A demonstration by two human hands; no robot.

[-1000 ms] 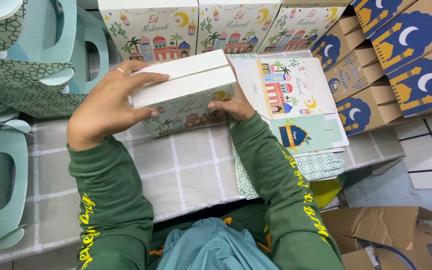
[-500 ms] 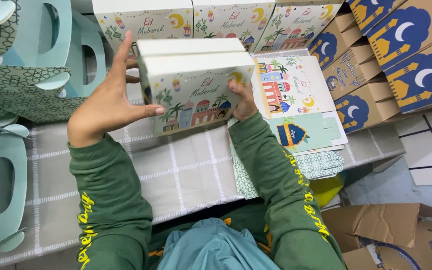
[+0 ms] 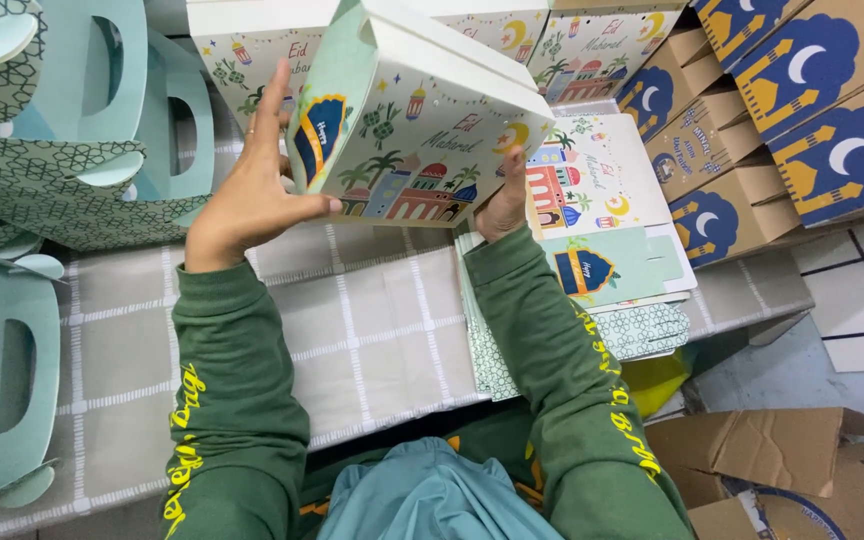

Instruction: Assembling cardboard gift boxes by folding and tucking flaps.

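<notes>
The printed gift box point(image 3: 422, 130) is hanging tilted in the air above the far edge of the surface point(image 3: 372, 340), its white top panel leaning away and its painted front facing down toward the checked cloth. The left hand point(image 3: 252, 185) is pressing flat against the box's green side panel with fingers spread, not wrapped around anything, while the right hand point(image 3: 502, 205) is propping the lower right corner, grasping it only by the fingertips (the palm is mostly hidden behind the box). Because the box is being pinched between two open hands, it could slip and drop onto the stack of flat box blanks point(image 3: 602, 260) lying at the right edge, or its thin panels could buckle under the pressure. The teal handled cartons point(image 3: 82, 110) are crowding the left edge, and the brown and blue cartons point(image 3: 782, 110) are standing beyond the far right corner.
</notes>
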